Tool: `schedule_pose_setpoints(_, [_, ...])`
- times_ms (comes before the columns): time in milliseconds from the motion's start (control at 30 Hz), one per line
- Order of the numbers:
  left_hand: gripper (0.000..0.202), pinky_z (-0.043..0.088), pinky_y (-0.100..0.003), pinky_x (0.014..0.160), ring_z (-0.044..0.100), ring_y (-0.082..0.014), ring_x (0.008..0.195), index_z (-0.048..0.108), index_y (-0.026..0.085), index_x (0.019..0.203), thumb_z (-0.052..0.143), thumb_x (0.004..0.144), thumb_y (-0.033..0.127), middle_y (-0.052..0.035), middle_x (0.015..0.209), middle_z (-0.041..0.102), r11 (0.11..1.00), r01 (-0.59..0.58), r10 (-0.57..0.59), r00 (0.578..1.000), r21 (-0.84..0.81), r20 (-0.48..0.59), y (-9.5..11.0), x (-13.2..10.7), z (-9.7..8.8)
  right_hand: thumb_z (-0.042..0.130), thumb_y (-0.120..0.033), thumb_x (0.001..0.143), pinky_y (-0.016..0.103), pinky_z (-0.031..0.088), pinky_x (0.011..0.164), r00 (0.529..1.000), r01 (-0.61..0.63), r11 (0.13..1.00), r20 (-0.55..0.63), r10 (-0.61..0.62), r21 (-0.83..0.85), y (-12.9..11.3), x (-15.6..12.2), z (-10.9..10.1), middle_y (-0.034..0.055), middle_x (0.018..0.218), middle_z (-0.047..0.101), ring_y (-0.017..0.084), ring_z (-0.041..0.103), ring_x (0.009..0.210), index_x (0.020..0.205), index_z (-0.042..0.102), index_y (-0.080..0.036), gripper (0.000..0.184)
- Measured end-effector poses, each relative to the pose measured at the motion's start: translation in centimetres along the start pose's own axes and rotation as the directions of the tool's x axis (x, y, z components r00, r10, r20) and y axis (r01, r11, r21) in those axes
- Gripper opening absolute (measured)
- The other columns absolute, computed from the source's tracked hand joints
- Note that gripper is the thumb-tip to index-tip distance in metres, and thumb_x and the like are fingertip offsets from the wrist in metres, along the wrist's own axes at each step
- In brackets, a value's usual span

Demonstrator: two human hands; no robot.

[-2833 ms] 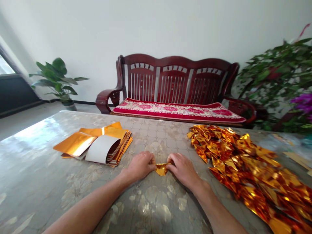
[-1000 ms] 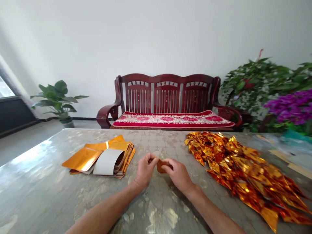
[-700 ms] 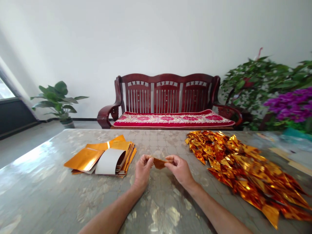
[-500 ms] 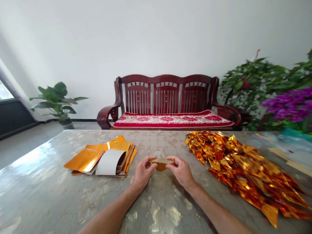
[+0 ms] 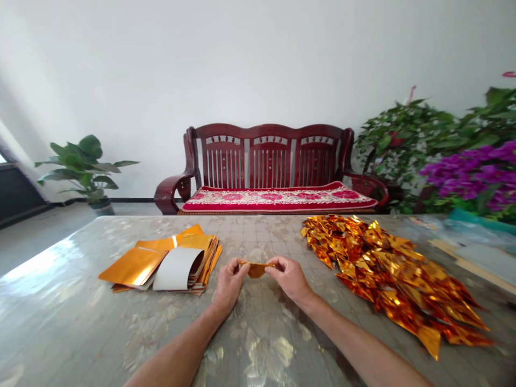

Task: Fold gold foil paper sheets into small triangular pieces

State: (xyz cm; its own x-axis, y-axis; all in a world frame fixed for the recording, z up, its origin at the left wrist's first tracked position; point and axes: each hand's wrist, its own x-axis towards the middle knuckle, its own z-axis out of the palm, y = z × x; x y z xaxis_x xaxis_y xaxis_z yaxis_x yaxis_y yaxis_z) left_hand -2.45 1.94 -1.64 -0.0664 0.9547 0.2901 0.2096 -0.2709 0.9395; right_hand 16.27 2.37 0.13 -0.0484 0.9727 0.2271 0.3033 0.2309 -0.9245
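My left hand (image 5: 228, 280) and my right hand (image 5: 288, 276) each pinch one end of a small folded gold foil piece (image 5: 256, 268), held a little above the table (image 5: 80, 322) at its middle. Both hands are closed on it, fingertips pressed on the foil's tips. To the left lies a stack of flat gold foil sheets (image 5: 137, 264), one curled with its white back up (image 5: 177, 267). To the right spreads a big heap of folded gold foil pieces (image 5: 387, 269).
Behind the table stands a dark red wooden bench (image 5: 270, 161) with a red patterned cushion. A potted plant (image 5: 83, 166) is at the far left, leafy plants with purple flowers (image 5: 479, 172) at the right. Plastic bags and paper (image 5: 471, 247) lie at the table's right edge.
The foil piece has been lifted off the table and pulled out between the two hands. My view has risen and drifted slightly right.
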Motion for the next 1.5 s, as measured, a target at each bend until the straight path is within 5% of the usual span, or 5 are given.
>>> schedule_pose_setpoints(500, [0.032, 0.033, -0.021, 0.056, 0.041, -0.0096, 0.056, 0.062, 0.016, 0.075, 0.063, 0.080, 0.048, 0.0056, 0.058, 0.049, 0.979, 0.080, -0.085, 0.996, -0.189, -0.023, -0.3, -0.1, 0.2, 0.063, -0.051, 0.076, 0.025, 0.041, 0.056, 0.970, 0.001, 0.990, -0.241, 0.033, 0.138, -0.1, -1.0, 1.7, -0.0005, 0.058, 0.059, 0.015, 0.051, 0.058, 0.069, 0.067, -0.017, 0.034])
schedule_pose_setpoints(833, [0.029, 0.041, -0.023, 0.060, 0.052, -0.0125, 0.060, 0.068, 0.015, 0.089, 0.069, 0.071, 0.037, 0.0032, 0.064, 0.058, 0.987, 0.079, -0.092, 0.992, -0.141, -0.091, -0.2, 0.0, 1.1, 0.063, -0.058, 0.075, 0.028, 0.043, 0.054, 0.960, -0.031, 0.995, -0.276, 0.055, 0.092, 1.2, -0.7, 1.3, 0.0005, 0.055, 0.060, 0.017, 0.053, 0.054, 0.072, 0.066, -0.018, 0.040])
schedule_pose_setpoints(1033, [0.027, 0.044, -0.024, 0.060, 0.051, -0.0128, 0.059, 0.072, 0.016, 0.096, 0.063, 0.074, 0.029, 0.0020, 0.067, 0.060, 0.999, -0.016, 0.020, 0.994, 0.044, -0.107, 0.2, 0.0, 0.7, 0.063, -0.058, 0.075, 0.027, 0.039, 0.049, 0.962, -0.067, 0.996, -0.260, 0.081, 0.062, 1.3, -0.8, 1.2, 0.0019, 0.057, 0.063, 0.017, 0.054, 0.052, 0.074, 0.068, -0.017, 0.041])
schedule_pose_setpoints(1200, [0.024, 0.046, -0.026, 0.065, 0.057, -0.0152, 0.066, 0.076, 0.019, 0.090, 0.056, 0.080, 0.027, -0.0025, 0.078, 0.070, 0.986, -0.101, 0.106, 0.994, 0.132, -0.030, -0.3, 0.3, 0.5, 0.064, -0.060, 0.074, 0.027, 0.041, 0.050, 0.965, -0.056, 0.996, -0.253, 0.072, 0.070, 1.6, -0.9, 1.1, 0.0020, 0.057, 0.063, 0.018, 0.055, 0.053, 0.073, 0.068, -0.017, 0.043])
schedule_pose_setpoints(1500, [0.032, 0.037, -0.022, 0.053, 0.049, -0.0113, 0.051, 0.075, 0.015, 0.093, 0.054, 0.082, 0.037, 0.0026, 0.058, 0.059, 0.984, 0.139, -0.115, 0.973, -0.113, 0.199, 0.0, 0.5, 0.1, 0.064, -0.057, 0.074, 0.027, 0.041, 0.051, 0.961, -0.063, 0.992, -0.262, 0.090, 0.109, 2.1, -0.9, 1.2, 0.0005, 0.055, 0.060, 0.017, 0.053, 0.053, 0.073, 0.067, -0.017, 0.040])
